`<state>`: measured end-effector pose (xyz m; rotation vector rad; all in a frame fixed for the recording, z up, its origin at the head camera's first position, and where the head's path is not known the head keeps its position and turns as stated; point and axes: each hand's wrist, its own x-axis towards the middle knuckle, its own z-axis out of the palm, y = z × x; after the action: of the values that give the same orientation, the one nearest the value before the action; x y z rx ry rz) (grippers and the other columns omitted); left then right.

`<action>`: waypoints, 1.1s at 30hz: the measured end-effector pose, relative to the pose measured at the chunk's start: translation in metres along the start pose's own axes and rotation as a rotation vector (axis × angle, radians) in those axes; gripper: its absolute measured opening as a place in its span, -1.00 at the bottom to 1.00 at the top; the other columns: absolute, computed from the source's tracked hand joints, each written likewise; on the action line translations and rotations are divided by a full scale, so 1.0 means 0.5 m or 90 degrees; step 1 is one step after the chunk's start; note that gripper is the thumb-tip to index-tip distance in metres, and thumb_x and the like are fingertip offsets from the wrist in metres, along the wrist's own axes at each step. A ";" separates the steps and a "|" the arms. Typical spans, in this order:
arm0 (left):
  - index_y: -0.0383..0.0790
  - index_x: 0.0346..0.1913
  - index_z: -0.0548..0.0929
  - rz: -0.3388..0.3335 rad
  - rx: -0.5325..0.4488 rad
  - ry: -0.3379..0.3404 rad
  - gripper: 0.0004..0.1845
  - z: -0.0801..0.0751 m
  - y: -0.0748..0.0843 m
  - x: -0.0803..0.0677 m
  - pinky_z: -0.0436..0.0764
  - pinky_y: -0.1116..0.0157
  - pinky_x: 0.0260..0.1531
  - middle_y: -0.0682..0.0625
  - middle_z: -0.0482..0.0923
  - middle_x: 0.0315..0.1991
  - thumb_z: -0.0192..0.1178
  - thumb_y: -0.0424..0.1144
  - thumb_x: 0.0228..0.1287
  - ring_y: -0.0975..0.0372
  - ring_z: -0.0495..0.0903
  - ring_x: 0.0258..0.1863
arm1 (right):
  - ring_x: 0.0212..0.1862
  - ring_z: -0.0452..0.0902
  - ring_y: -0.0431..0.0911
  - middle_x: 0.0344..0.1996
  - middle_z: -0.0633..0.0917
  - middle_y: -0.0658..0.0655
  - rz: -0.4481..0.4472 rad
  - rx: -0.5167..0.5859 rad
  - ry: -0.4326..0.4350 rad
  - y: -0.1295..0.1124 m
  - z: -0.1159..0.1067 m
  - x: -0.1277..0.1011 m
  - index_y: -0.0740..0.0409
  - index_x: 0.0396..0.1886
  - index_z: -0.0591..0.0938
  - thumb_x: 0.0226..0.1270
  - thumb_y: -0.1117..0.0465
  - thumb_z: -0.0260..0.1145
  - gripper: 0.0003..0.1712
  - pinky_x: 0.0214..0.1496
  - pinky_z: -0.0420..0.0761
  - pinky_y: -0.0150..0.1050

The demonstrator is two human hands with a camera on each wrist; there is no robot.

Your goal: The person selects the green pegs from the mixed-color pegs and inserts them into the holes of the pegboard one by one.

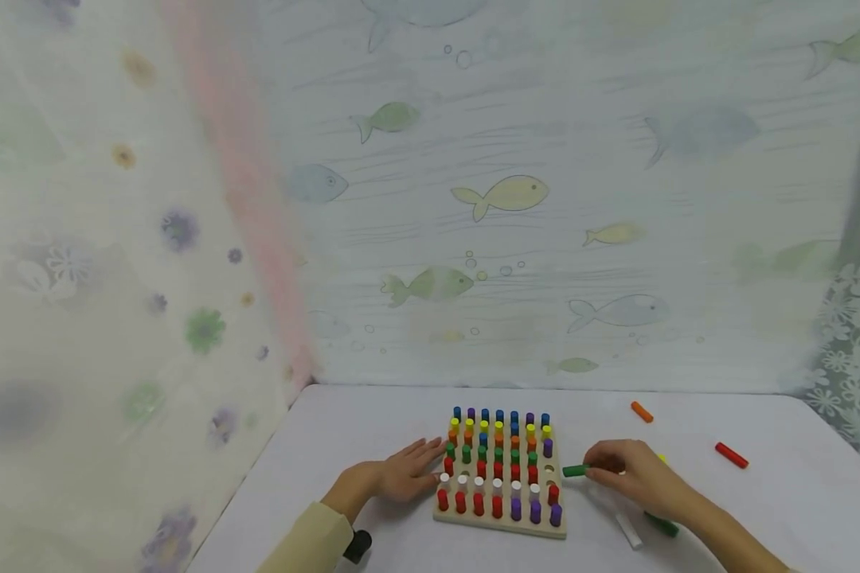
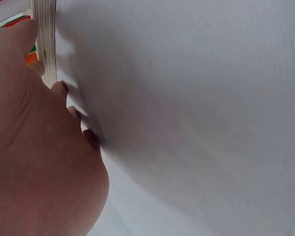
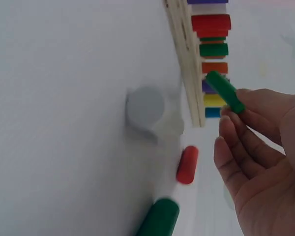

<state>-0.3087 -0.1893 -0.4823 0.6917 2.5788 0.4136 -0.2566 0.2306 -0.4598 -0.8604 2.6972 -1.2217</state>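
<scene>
A wooden pegboard [image 1: 499, 523] stands on the white table, filled with rows of coloured pegs: blue and purple at the back, then yellow, orange, green, red and white, with red and purple in front. Bare holes show at its right side and one near the left. My left hand [image 1: 410, 471] lies with fingers extended against the board's left edge. Just off the right edge, my right hand [image 1: 634, 473] pinches a green peg [image 3: 225, 91] between thumb and fingertips. In the right wrist view the peg is tilted, its free end pointing toward the board.
Loose pegs lie right of the board: an orange peg [image 1: 642, 411] at the back, a red peg [image 1: 732, 455] farther right, a white peg [image 1: 627, 531] and another green peg [image 1: 661, 524] near the right forearm. A yellow peg [image 1: 662, 458] is partly hidden behind the right hand.
</scene>
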 end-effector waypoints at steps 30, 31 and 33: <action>0.16 0.65 0.06 0.003 -0.011 0.014 -0.27 0.004 -0.004 0.002 0.06 -0.16 0.54 0.08 -0.01 0.66 -0.08 0.26 0.56 0.01 -0.10 0.64 | -0.41 0.45 -0.30 -0.42 0.65 -0.08 0.012 -0.066 0.035 -0.044 0.069 0.086 0.25 -0.22 0.74 0.37 0.32 0.39 -0.93 -0.41 0.57 -0.39; 0.17 0.65 0.07 -0.002 -0.016 0.014 -0.26 0.006 -0.004 0.003 0.05 -0.15 0.54 0.10 -0.01 0.66 -0.07 0.27 0.55 0.03 -0.10 0.64 | -0.41 0.45 -0.30 -0.43 0.65 -0.08 0.016 -0.068 0.035 -0.045 0.072 0.088 0.25 -0.23 0.74 0.36 0.33 0.40 -0.94 -0.42 0.57 -0.39; 0.19 0.65 0.09 -0.008 -0.022 0.016 -0.26 0.010 -0.009 0.007 0.05 -0.16 0.54 0.11 0.00 0.66 -0.05 0.27 0.53 0.04 -0.10 0.65 | -0.41 0.47 -0.29 -0.42 0.67 -0.06 0.021 -0.070 0.037 -0.045 0.076 0.089 0.26 -0.24 0.74 0.35 0.35 0.40 -0.95 -0.42 0.58 -0.39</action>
<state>-0.3109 -0.1904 -0.4898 0.6615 2.5915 0.4643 -0.2732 0.1702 -0.4621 -0.8001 2.8366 -1.1189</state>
